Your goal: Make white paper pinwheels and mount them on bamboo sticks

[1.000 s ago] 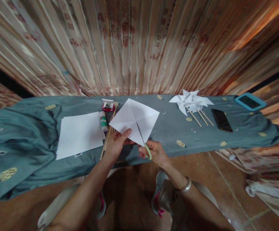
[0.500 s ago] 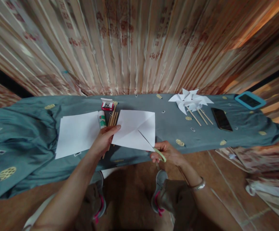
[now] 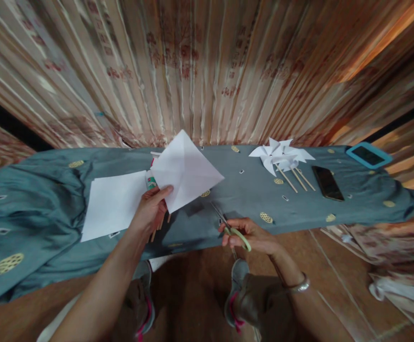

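Note:
Pinched by its lower left edge, a creased square of white paper (image 3: 188, 168) is held up in my left hand (image 3: 155, 202), turned with one corner pointing up. My right hand (image 3: 247, 233) grips green-handled scissors (image 3: 237, 232), their blades pointing up and left, apart from the paper. Behind my left hand, a glue stick (image 3: 151, 180) and some wooden sticks (image 3: 159, 227) are partly covered. A stack of white paper (image 3: 112, 204) lies to the left. Of a small red and white box (image 3: 154, 156), only the edge shows behind the square.
White paper pinwheels (image 3: 280, 156) on wooden sticks lie toward the right of the cloth-covered table (image 3: 242, 194). A black phone (image 3: 327, 183) and a blue-framed tablet (image 3: 369, 156) are farther right. A pleated curtain (image 3: 199, 71) hangs along the back edge.
My left hand has lifted and turned the paper square, which now hides most of the red box. The scissors have come away from the paper, and their blades are closer together.

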The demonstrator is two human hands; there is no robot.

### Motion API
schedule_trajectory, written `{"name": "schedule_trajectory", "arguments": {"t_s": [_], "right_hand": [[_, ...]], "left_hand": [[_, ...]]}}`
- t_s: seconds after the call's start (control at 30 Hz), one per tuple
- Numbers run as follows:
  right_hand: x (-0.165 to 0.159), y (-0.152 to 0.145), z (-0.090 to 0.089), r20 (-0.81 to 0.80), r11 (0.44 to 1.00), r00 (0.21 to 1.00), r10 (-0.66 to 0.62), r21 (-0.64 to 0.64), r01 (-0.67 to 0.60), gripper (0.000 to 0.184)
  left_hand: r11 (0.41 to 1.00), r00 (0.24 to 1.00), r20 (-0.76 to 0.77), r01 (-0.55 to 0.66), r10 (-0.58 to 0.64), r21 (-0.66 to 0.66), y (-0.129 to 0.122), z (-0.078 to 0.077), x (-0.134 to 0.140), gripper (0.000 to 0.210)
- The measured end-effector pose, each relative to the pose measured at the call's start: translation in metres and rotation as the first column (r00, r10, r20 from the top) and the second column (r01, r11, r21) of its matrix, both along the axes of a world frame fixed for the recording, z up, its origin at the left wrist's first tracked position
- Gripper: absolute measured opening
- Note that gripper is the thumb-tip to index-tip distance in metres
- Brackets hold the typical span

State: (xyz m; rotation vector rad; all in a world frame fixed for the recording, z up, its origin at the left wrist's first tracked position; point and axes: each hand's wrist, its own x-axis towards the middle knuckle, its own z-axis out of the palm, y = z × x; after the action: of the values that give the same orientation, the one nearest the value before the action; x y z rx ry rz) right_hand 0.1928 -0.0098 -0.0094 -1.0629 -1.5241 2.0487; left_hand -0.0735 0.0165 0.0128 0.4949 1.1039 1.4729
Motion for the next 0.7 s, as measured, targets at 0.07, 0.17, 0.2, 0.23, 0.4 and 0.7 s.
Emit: {"name": "schedule_trajectory", "arguments": {"t_s": [0.07, 0.17, 0.2, 0.23, 0.4, 0.7], "right_hand": [[-0.006, -0.003, -0.002, -0.018, 1.000, 1.000, 0.006, 0.018, -0.006, 0.048], [-0.023, -0.009, -0.003, -0.038, 0.999, 0.999, 0.028, 0.039, -0.027, 0.046], [-0.029, -0.011, -0.003, -0.053, 0.999, 0.998, 0.032, 0.042, -0.030, 0.046], [-0.035, -0.012, -0.004, -0.074, 0.999, 0.997, 0.028, 0.042, -0.024, 0.046], [-0.056, -0.017, -0.003, -0.141, 0.999, 0.990, -0.023, 0.021, 0.026, 0.053], [-0.062, -0.012, -0.007, -0.106, 0.992, 0.991, -0.083, 0.083, 0.092, 0.061]], "left_hand": [[0.999, 0.999, 0.032, -0.007, 0.006, 0.034, 0.001, -0.002, 0.001, 0.030], [0.999, 0.997, 0.073, 0.018, -0.021, 0.042, 0.000, -0.005, 0.007, 0.032], [0.999, 0.996, 0.085, 0.025, -0.029, 0.043, -0.001, -0.005, 0.010, 0.033], [0.999, 0.995, 0.096, 0.032, -0.036, 0.043, -0.002, -0.004, 0.013, 0.034], [0.998, 0.993, 0.112, 0.028, -0.035, 0.058, -0.005, -0.001, 0.028, 0.040], [0.996, 0.996, 0.086, 0.002, -0.009, 0.086, -0.006, -0.005, 0.035, 0.051]]}}
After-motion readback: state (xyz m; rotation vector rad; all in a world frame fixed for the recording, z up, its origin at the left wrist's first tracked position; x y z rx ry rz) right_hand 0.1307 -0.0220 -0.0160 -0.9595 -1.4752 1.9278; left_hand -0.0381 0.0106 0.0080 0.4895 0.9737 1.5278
